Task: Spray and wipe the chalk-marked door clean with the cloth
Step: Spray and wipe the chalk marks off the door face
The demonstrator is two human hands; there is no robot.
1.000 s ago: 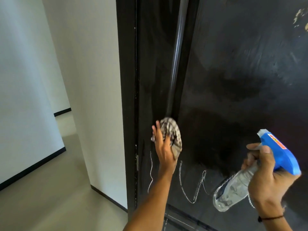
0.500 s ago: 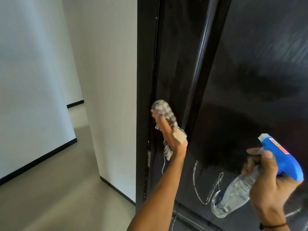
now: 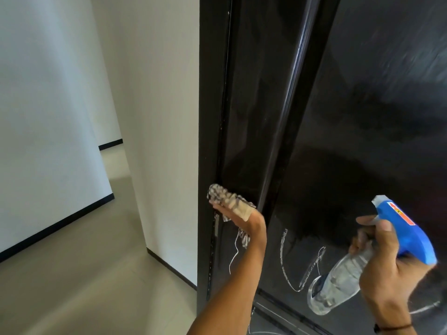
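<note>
The fingers [image 3: 219, 207] of the left hand [image 3: 239, 218] lie fairly straight and close together, pressing a checked cloth [image 3: 227, 199] flat against the narrow left panel of the dark door [image 3: 387, 105], right by its edge; a corner of the cloth hangs loose below the palm. The right hand [image 3: 384, 269] is curled round the neck of a clear spray bottle [image 3: 338, 286] with a blue trigger head [image 3: 406, 233], held just off the door with one finger near the trigger.

This looks like the wiping step, along the door's left strip. White chalk scribbles [image 3: 290, 262] remain lower down, beside and below the cloth, so I judge the job partly done. The next move likely calls for a downward sweep over those lines, perhaps after a fresh spray.

The trigger head carries a red-and-yellow label [image 3: 400, 215], too small to read. The chalk marks form loops, not legible writing.
</note>
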